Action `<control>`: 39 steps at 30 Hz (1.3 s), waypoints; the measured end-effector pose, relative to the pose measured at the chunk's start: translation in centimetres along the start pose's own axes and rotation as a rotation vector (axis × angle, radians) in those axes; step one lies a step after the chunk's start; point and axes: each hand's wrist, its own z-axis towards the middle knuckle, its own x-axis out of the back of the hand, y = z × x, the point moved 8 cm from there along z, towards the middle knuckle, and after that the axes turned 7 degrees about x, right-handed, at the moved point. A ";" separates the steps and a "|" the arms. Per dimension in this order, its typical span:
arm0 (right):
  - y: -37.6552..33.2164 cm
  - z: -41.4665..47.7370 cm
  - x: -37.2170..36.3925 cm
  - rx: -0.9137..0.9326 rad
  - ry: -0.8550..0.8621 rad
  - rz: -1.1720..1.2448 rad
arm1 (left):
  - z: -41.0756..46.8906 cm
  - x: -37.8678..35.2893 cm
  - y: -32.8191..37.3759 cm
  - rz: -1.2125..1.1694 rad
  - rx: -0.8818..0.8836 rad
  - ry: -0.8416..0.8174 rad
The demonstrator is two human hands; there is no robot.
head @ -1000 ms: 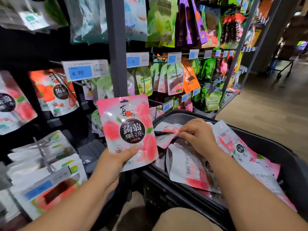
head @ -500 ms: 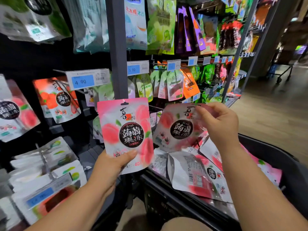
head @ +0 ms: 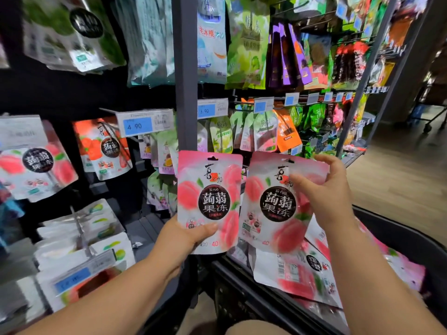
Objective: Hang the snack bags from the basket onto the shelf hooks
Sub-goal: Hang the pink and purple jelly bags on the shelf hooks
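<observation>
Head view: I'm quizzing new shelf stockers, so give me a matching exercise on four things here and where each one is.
1 left peach bag
2 right peach bag
3 basket
4 4.90 price tag

A gripped by the right hand near its top
B holds loose bags, lower right
C held by the left hand at its bottom
D hangs at upper left

Pairs: 1-C, 2-A, 3-B, 4-D
</observation>
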 end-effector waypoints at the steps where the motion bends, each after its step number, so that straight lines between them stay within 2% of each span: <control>1: 0.7 -0.2 -0.4 -0.055 -0.020 0.043 | 0.1 0.1 -0.1 0.005 0.006 0.007; 3: 2.0 -0.9 -1.3 -0.142 -0.095 0.146 | 0.2 0.1 -0.4 -0.002 0.014 0.015; 6: 3.8 -3.2 -3.5 -0.324 -0.327 0.279 | 0.1 0.3 -0.6 -0.017 0.025 0.027; 10: 5.8 -5.8 -4.7 -0.457 -0.574 0.236 | -0.2 0.4 -0.7 -0.001 0.042 0.027; 13: 5.4 -6.6 -5.7 -0.419 -0.623 0.175 | -0.6 0.9 -0.8 0.028 0.061 0.016; 17: 4.2 -6.6 -7.5 -0.455 -0.569 0.324 | -1.5 2.5 -0.6 0.029 0.091 -0.010; 21: 1.1 -6.4 -9.6 -0.356 -0.604 0.341 | -2.6 5.0 0.7 0.048 0.076 -0.017; 25: -1.7 -7.3 -12.1 -0.317 -0.735 0.407 | -4.2 8.1 2.0 0.081 0.064 -0.009; 30: -5.2 -9.5 -15.9 -0.248 -0.921 0.372 | -7.8 13.0 4.0 0.118 0.070 -0.040; 33: -8.3 -12.1 -18.1 -0.267 -1.072 0.439 | -9.9 17.2 4.2 0.114 0.084 0.021; 39: -7.8 -14.5 -23.9 -0.270 -1.257 0.360 | -12.8 24.3 4.0 0.029 0.041 0.071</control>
